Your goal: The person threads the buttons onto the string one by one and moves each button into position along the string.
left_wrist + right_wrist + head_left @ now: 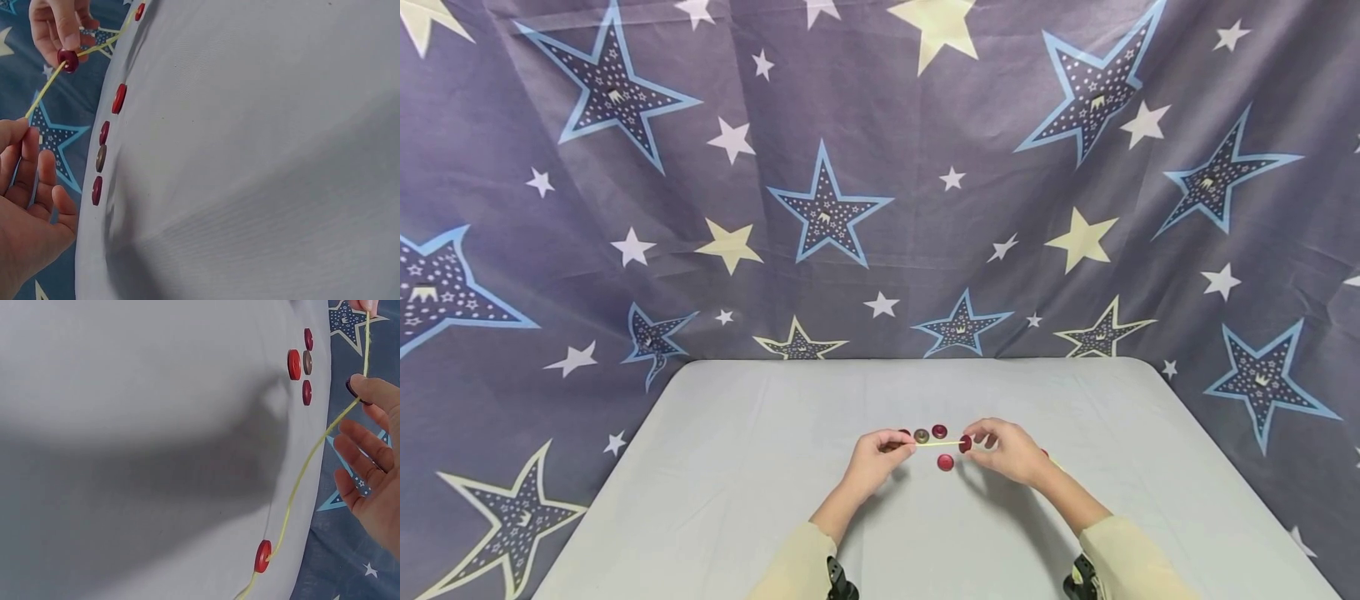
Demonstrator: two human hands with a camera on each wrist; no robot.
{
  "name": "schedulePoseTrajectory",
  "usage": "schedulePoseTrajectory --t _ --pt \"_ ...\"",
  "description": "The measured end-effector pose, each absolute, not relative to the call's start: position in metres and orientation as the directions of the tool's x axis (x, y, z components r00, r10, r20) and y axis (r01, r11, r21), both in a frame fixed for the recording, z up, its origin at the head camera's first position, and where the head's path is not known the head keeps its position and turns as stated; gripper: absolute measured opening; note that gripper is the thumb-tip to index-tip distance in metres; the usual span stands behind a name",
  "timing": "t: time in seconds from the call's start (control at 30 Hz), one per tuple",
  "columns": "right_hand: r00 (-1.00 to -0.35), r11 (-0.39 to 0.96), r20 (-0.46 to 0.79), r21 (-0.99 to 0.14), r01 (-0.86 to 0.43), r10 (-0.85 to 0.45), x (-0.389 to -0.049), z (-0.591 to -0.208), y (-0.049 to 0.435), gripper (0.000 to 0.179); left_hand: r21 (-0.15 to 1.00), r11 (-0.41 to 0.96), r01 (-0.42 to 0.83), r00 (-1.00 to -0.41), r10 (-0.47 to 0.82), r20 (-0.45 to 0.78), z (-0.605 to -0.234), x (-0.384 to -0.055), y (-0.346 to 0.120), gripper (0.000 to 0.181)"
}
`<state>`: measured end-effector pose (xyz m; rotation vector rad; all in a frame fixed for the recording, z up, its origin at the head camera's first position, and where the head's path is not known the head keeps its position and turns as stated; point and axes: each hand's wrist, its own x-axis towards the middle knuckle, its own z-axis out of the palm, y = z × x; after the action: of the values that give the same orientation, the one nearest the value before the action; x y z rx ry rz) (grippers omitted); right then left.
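My left hand pinches a yellow string between thumb and forefinger. The string stretches across to a dark red button, which my right hand pinches by its edge. In the left wrist view the string passes through this held button, and both hands are raised over the table. On the far side of the right hand the string runs down to a red button threaded on it, seen in the right wrist view.
Loose on the pale table lie a bright red button, a brown button and a dark red button. Another dark red button is partly hidden behind the left fingertips in the head view. A star-patterned curtain hangs behind the table.
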<state>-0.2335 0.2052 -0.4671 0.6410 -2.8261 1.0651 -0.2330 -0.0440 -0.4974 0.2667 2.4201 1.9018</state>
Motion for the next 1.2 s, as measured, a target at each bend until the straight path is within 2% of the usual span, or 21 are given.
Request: schedulePoseTrajectory --t 1.2 --pt "-0.919 0.688 0.203 -0.614 -0.387 -0.337 -0.2341 -0.4702 0.2146 0.022 0.970 0.213 0.113 -0.982 0.170 0.077 -0.4982 -0.2328 -0.0461 0.014"
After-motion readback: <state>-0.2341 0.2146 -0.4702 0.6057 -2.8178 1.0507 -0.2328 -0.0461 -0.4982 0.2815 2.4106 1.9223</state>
